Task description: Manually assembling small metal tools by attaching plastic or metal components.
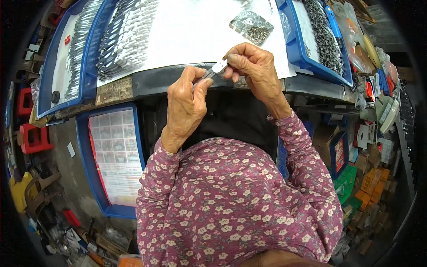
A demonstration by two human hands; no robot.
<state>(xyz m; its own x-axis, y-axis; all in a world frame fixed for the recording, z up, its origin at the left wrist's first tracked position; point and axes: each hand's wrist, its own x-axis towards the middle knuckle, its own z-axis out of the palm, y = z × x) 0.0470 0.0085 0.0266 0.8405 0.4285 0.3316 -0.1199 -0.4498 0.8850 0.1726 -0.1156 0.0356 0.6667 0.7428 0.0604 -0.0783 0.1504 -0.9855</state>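
Observation:
My left hand [183,99] is closed on a slim piece with a grey shaft and a rounded white end [219,66], held over the table's front edge. Thumb and fingers of my right hand [257,69] are pinched together beside that white end. A tiny brownish bit shows at the right fingertips, too small to name. Beyond my right hand, a clear plastic bag [242,27] lies partly open, with small metal pins or screws [259,33] heaped in it. Rows of similar white-ended pieces [135,40] with dark shafts are stacked on the white sheet to the left.
A blue tray [89,66] of thin grey parts stands at the table's left end. Another blue tray [307,60], holding small dark parts [327,44], sits at the right. Below the table on the left is a blue crate [106,211]. Red stools [34,139] stand farther left.

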